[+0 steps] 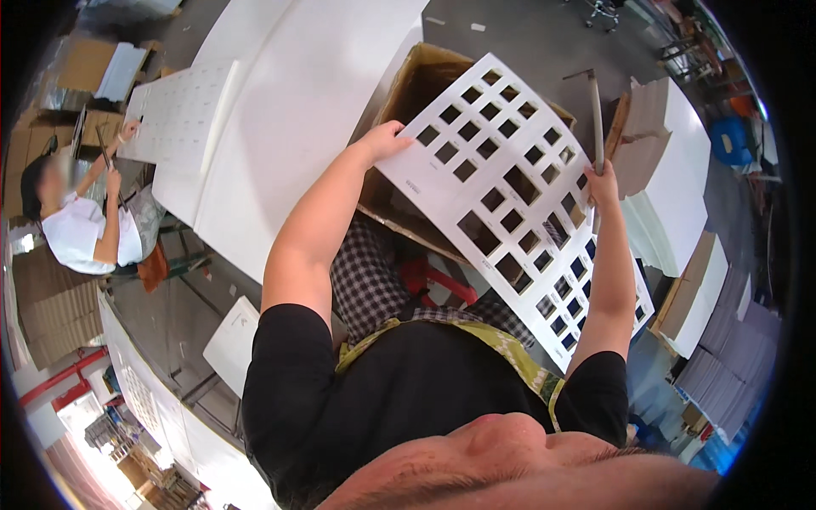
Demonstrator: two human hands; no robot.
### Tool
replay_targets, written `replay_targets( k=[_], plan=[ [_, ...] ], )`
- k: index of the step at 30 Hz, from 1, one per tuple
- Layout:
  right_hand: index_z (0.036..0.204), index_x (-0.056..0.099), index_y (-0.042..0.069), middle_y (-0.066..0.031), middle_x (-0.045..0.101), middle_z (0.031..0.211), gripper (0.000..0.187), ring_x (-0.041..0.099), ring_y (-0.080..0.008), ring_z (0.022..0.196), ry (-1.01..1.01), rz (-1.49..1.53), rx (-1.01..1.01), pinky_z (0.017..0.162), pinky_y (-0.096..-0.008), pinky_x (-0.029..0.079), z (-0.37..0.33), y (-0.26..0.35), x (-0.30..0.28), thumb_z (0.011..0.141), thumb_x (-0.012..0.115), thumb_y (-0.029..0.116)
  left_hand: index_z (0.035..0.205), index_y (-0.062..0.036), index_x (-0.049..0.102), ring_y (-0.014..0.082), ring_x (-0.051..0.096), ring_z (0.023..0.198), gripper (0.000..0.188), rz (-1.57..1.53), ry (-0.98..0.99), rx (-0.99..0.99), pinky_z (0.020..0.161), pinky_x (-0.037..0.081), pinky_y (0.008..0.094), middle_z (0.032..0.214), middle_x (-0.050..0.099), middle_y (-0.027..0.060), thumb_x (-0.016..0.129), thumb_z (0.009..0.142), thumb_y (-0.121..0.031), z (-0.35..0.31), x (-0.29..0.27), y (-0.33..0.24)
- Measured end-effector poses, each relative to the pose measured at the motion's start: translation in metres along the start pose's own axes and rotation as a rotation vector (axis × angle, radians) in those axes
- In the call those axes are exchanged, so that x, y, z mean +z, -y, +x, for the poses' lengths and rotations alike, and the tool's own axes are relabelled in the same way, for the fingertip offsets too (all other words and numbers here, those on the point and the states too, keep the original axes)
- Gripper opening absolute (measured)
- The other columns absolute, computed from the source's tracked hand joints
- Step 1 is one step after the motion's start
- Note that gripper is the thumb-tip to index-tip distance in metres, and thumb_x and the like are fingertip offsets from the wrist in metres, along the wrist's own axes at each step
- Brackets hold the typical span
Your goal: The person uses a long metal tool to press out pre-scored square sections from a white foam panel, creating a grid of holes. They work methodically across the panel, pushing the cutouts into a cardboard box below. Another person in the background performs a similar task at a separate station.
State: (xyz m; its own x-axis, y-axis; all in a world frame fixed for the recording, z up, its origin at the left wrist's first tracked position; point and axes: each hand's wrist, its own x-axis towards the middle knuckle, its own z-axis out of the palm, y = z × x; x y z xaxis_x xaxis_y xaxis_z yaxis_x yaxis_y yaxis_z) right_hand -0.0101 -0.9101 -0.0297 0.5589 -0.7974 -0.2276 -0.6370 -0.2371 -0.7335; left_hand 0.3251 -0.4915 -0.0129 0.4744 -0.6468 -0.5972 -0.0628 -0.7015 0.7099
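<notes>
My left hand (387,142) grips the left edge of a large white card sheet (435,197), its fingers closed on it. Rows of square and rectangular windows are cut through the sheet, which is held tilted across my front. My right hand (603,185) is closed around a long thin rod-like tool (596,119) with a narrow bent tip, at the sheet's right edge. Whether those fingers also pinch the sheet, I cannot tell. Below the sheet, an open cardboard box (398,223) is partly covered by it.
On the left, a white-topped table (280,127) carries a stack of printed sheets (183,110). A co-worker in a white shirt (89,229) works beyond it, holding a similar rod. To my right stand stacks of white board (676,178). A red stool (438,285) is beneath me.
</notes>
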Motion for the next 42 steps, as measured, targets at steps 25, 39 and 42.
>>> replay_targets(
  k=[25,39,42],
  plan=[
    [0.095,0.048,0.003,-0.01,0.043,0.066,0.023,0.045,-0.0207,0.06,0.368,0.111,-0.142,0.057,-0.0369,0.04,-0.216,0.076,0.031,0.095,0.051,0.026,0.12,-0.0151,0.042,0.0202,0.058,0.097,0.025,-1.17,-0.36,-0.105,0.079,0.052,0.0425,0.113,0.057,0.0043,0.047,0.096,-0.019,-0.091,0.094,0.022],
    [0.101,0.047,0.002,-0.0265,0.057,0.077,0.026,0.057,-0.0448,0.074,0.398,-0.063,-0.329,0.063,-0.0459,0.044,-0.298,0.129,0.054,0.092,0.052,0.025,0.118,-0.0149,0.044,0.0203,0.061,0.095,0.022,-1.147,-0.411,-0.082,0.074,0.054,0.0402,0.113,0.057,0.0053,0.047,0.096,-0.017,-0.087,0.092,0.015],
    [0.101,0.046,0.001,-0.0269,0.056,0.079,0.023,0.056,-0.0445,0.073,0.363,-0.09,-0.388,0.063,-0.045,0.044,-0.3,0.11,0.062,0.092,0.051,0.022,0.117,-0.0148,0.044,0.0201,0.062,0.093,0.022,-1.137,-0.422,-0.062,0.073,0.054,0.0388,0.11,0.058,0.0051,0.047,0.095,-0.018,-0.089,0.092,0.013]
  ],
)
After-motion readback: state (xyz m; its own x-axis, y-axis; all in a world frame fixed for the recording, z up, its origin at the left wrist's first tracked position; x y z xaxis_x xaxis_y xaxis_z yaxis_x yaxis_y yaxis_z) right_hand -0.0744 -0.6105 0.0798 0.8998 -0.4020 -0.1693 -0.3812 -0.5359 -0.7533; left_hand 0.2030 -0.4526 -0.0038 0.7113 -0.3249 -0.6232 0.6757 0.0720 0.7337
